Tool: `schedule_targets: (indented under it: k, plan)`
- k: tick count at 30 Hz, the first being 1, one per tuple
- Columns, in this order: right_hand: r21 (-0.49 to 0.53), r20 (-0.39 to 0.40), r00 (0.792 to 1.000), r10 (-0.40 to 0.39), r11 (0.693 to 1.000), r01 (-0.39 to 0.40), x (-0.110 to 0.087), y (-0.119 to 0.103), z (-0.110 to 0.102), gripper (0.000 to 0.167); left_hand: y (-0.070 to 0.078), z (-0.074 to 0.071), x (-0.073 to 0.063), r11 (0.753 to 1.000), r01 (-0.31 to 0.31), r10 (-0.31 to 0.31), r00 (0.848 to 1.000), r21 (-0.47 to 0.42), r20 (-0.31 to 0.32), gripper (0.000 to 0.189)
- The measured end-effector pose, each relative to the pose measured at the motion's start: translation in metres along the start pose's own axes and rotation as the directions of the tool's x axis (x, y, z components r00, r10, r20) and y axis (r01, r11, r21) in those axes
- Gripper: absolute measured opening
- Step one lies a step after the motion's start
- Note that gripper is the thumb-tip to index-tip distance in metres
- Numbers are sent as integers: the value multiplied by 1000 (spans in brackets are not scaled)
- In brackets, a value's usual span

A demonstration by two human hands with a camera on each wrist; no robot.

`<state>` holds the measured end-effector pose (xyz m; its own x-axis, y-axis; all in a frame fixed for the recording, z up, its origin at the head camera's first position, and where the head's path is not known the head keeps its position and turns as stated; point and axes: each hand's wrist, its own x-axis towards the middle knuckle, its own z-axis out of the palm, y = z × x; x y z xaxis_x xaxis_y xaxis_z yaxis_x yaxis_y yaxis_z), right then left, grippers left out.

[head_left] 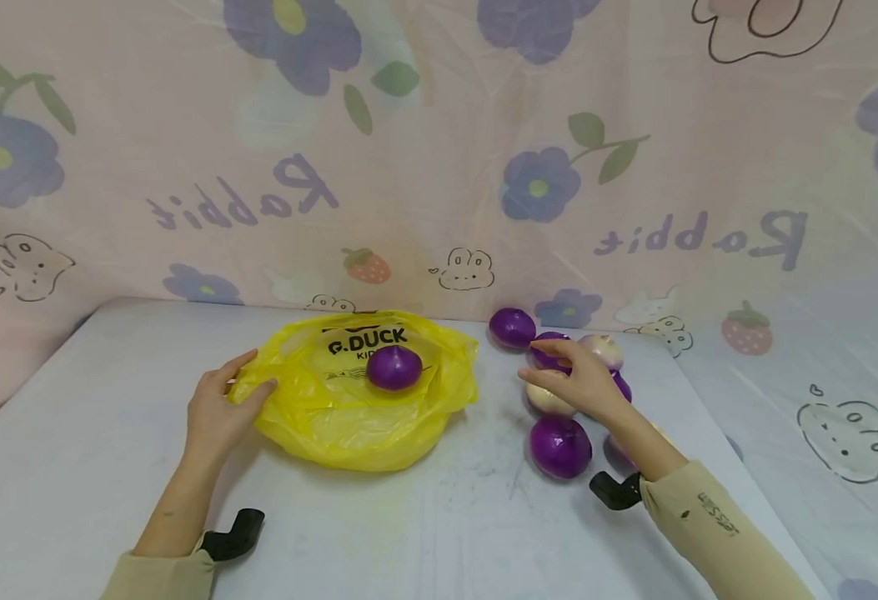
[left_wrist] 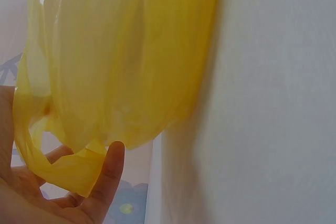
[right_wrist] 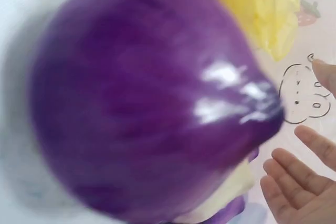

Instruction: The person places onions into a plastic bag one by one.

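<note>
Glossy, round and tapering to a tip, a deep purple onion (right_wrist: 147, 98) fills most of my right wrist view. Beyond it I see the right hand (head_left: 589, 380), relaxed, fingers extended and holding nothing. From my head camera, that hand is above a loose cluster of onions on the right side of the white bench (head_left: 469, 533). Beneath its fingers lies a round, creamy white onion (head_left: 549, 400); just beyond that, partly hidden, is a shiny purple bulb (head_left: 547, 357). I cannot tell whether the fingertips touch either. Nearer me sits a plump violet onion (head_left: 561, 447). Left of the cluster, well apart from the right hand, spreads a crumpled yellow plastic bag (head_left: 333, 408) printed "G.DUCK". One pointed purple onion (head_left: 394, 368) lies within its outline. The left hand (head_left: 217, 410) grips the bag's left edge, plastic between thumb and fingers. Behind stands a pale pink cloth (head_left: 423, 150) with blue flowers.
</note>
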<state>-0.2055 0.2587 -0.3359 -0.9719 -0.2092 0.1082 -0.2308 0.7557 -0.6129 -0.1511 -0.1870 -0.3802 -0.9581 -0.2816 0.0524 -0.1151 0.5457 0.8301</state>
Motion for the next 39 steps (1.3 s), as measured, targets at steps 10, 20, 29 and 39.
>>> schedule_targets:
  k: [10,20,29,39]
  plan:
    - [-105,-9,1000,-14,994,13,-7,17,-1,73,2,-2,-2,1000,22,-22,1000,-16,15,59]
    - [-166,-2,1000,25,986,-25,-13,27,2,73,0,-2,-3,1000,13,-13,1000,-21,16,59]
    - [-180,3,998,62,982,-61,-15,30,5,72,0,-1,-3,1000,-7,8,1000,-8,22,60]
    - [-148,-6,997,74,986,-74,-4,23,7,72,-4,2,-1,1000,-3,2,1000,4,28,59]
